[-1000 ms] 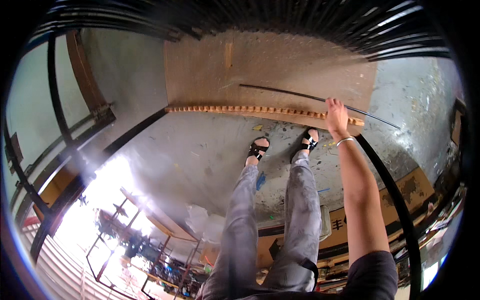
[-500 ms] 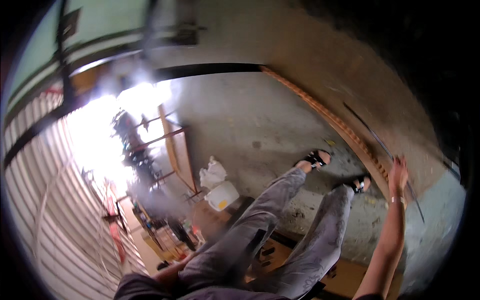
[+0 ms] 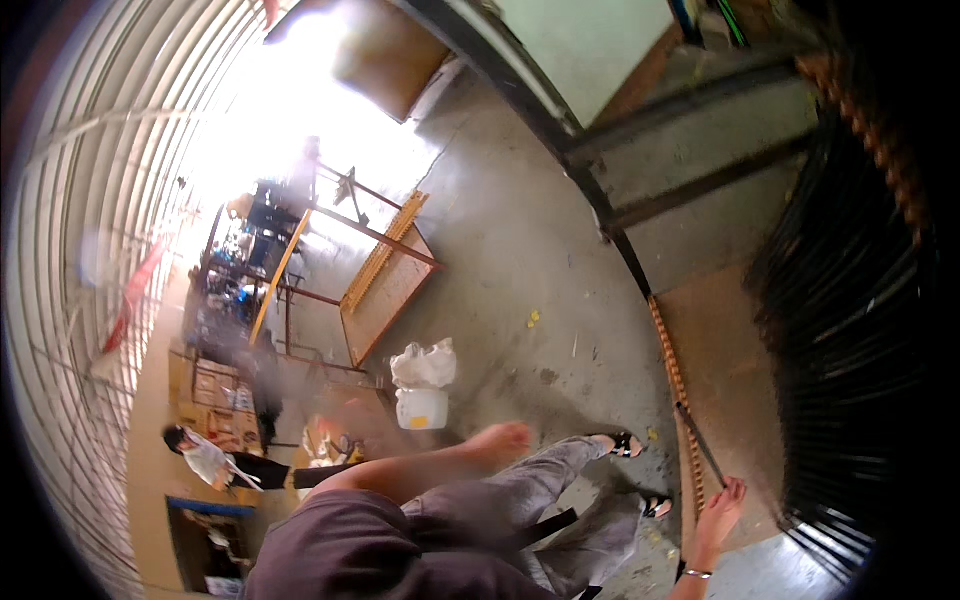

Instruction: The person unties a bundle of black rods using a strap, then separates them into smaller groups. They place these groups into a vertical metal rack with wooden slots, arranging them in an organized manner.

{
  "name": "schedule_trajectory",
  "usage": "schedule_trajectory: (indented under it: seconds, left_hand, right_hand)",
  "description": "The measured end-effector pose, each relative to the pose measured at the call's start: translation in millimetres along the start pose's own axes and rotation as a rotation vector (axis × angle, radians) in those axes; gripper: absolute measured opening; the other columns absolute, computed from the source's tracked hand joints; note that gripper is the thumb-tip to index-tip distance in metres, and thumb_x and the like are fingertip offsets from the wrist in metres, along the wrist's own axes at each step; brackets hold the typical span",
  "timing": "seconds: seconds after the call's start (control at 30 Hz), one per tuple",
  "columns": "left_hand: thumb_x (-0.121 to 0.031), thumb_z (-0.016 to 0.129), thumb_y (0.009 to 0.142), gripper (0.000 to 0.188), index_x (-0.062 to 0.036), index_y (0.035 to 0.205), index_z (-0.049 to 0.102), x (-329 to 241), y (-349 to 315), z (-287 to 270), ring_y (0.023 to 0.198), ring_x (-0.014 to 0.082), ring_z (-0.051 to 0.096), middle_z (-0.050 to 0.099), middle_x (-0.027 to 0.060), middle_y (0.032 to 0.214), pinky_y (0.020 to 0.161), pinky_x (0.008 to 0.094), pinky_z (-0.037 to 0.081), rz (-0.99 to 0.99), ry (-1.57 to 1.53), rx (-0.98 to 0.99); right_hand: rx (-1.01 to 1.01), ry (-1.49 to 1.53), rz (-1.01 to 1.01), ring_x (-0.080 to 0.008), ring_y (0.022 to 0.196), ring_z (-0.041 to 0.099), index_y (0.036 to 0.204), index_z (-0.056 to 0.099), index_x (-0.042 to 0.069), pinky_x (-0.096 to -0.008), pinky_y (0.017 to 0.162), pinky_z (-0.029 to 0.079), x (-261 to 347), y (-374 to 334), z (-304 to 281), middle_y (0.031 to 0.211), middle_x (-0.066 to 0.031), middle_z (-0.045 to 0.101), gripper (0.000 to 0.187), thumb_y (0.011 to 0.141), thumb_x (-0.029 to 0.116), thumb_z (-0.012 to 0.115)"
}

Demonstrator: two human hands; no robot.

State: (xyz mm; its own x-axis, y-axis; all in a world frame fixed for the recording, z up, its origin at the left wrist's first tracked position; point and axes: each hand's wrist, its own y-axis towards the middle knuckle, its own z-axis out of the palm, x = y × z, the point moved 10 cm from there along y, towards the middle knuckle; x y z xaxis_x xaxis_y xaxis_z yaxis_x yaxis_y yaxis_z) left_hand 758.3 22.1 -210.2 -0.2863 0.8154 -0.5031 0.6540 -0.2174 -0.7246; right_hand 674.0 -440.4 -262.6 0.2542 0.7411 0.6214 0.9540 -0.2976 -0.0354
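My right hand (image 3: 722, 508) is closed on one end of a thin black rod (image 3: 703, 448). The rod lies slantwise over a brown board (image 3: 728, 350), beside a notched wooden strip (image 3: 668, 350) along the board's edge. To the right of that hand hangs or lies a thick mass of similar long black rods (image 3: 850, 340). My left hand (image 3: 498, 443) is held out above my thigh, apart from any object I can see. Motion smears its fingers, so whether they are closed is unclear.
A dark metal frame (image 3: 620, 225) carries the board. On the concrete floor stand a white container (image 3: 422, 408) and a white bag (image 3: 424, 364). Farther left is another rack (image 3: 395, 285) with notched strips. A person (image 3: 207, 460) is at the far left, near a slatted shutter (image 3: 75, 300).
The view has swung, bringing the mass of black rods and more of the metal frame into sight. My left hand has risen into view. The right hand still holds the rod.
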Motion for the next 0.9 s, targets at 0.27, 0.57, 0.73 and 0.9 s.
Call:
schedule_trajectory:
  seconds: [0.27, 0.57, 0.73, 0.9]
  left_hand:
    - [-0.016, 0.065, 0.085, 0.062, -0.0061, 0.139, 0.036, -273, -94, -3, 0.118, 0.035, 0.049, 0.05, 0.0173, 0.128, 0.096, 0.0407, 0.043, 0.964, -0.153, -0.025]
    - [-0.006, 0.057, 0.089, 0.022, -0.0057, 0.111, 0.059, -336, -84, -22, 0.1, 0.026, 0.056, 0.056, 0.0122, 0.106, 0.086, 0.0342, 0.047, 1.071, -0.322, 0.334]
    - [-0.008, 0.056, 0.089, 0.025, -0.0045, 0.113, 0.061, -367, -81, 65, 0.085, 0.0322, 0.06, 0.06, 0.0146, 0.093, 0.073, 0.0374, 0.049, 1.254, 0.184, 0.506]
    - [-0.007, 0.058, 0.086, 0.018, -0.0011, 0.102, 0.062, -291, -166, 198, 0.081, 0.034, 0.06, 0.06, 0.0172, 0.09, 0.071, 0.0387, 0.048, 1.482, 0.508, 1.09]
  right_hand:
    - [0.012, 0.178, -0.217, -0.0329, 0.093, 0.056, 0.097, 0.053, 0.003, -0.043, 0.08, 0.047, 237, 10, -51, 0.094, -0.0142, 0.056, 0.028, 0.071, -0.007, 0.053]
    - [-0.069, 0.064, -0.085, -0.0362, 0.086, 0.058, 0.105, 0.056, 0.001, -0.0441, 0.075, 0.048, 323, -13, -99, 0.094, -0.0177, 0.06, 0.034, 0.074, 0.009, 0.069]
    - [-0.34, -0.028, 0.046, -0.0271, 0.082, 0.062, 0.1, 0.06, 0.005, -0.0378, 0.07, 0.052, 340, -82, -202, 0.09, -0.0086, 0.062, 0.028, 0.073, 0.007, 0.066]
    - [-0.501, -0.417, 0.556, -0.0254, 0.095, 0.059, 0.105, 0.058, 0.004, -0.0376, 0.09, 0.045, 323, -197, -217, 0.094, -0.0077, 0.061, 0.028, 0.078, 0.012, 0.059]
